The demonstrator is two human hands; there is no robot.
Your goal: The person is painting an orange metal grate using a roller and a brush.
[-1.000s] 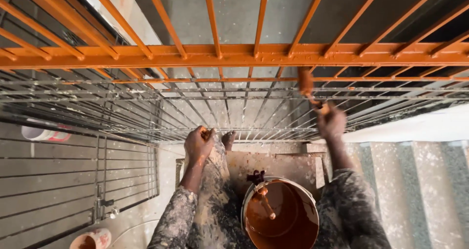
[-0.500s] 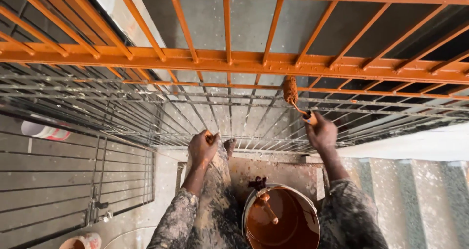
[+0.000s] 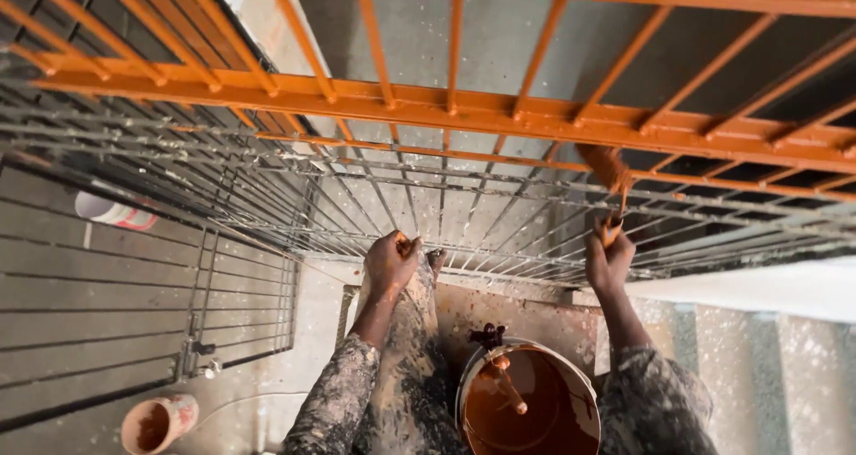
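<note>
Head-camera view down through a metal window grille (image 3: 267, 196), its upper bars coated orange and its lower bars bare grey and paint-spattered. At right of centre, the right hand (image 3: 609, 260) is clenched around the handle of a paintbrush (image 3: 613, 180), whose orange-loaded bristles press against the underside of the wide orange crossbar (image 3: 464, 114) running across the upper frame. At centre, the left hand (image 3: 390, 263) is closed around one of the thin grey bars; whether it holds anything besides cannot be told. Both forearms wear paint-flecked sleeves (image 3: 337, 392). Directly below the hands, at bottom centre, stands a bucket (image 3: 528, 408) of orange-brown paint with a stick (image 3: 508, 391) resting in it. A small paint-stained cup (image 3: 158, 422) lies at lower left, and a white can (image 3: 111, 212) at left.
</note>
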